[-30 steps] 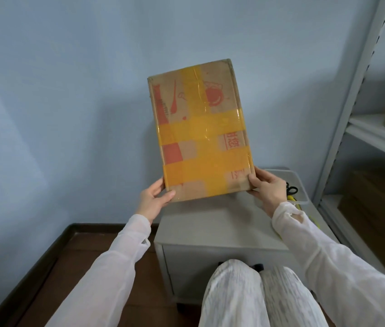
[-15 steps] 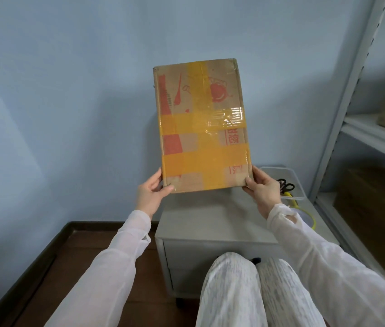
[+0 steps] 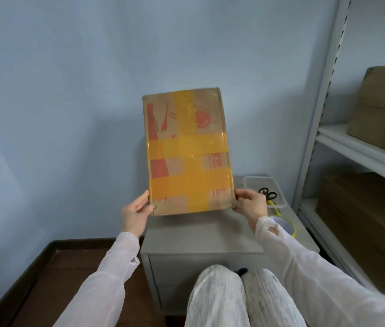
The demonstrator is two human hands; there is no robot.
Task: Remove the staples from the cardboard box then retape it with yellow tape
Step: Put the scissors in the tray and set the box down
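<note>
1. Head view: the left hand (image 3: 135, 215) pinches the lower left corner of the box (image 3: 186, 128), thumb on the front face and fingers behind. The right hand (image 3: 250, 205) pinches the lower right corner the same way, fingers curled round the edge.
2. Both grips sit at the bottom, so the box rises from the hands. Its long axis is upright and its broad face is turned toward the camera.
3. Yellow tape (image 3: 189, 187) runs in one strip down that face and two bands across it. No staples show, so the retaping looks finished on this side.
4. The box hangs in the air above the grey cabinet (image 3: 201, 239), its lower edge apart from the top.
5. Neither hand is nearer; they share the load evenly, and tipping the box flat would likely swing its top toward the wall (image 3: 68, 90) behind the cabinet.
6. At the cabinet's right end stands a clear tray (image 3: 279, 205) with scissors (image 3: 268, 193) in it. A metal rack (image 3: 361, 152) stands just right of the cabinet.
7. Bare cabinet top lies straight below the box, and the left edge has open air beyond it.
</note>
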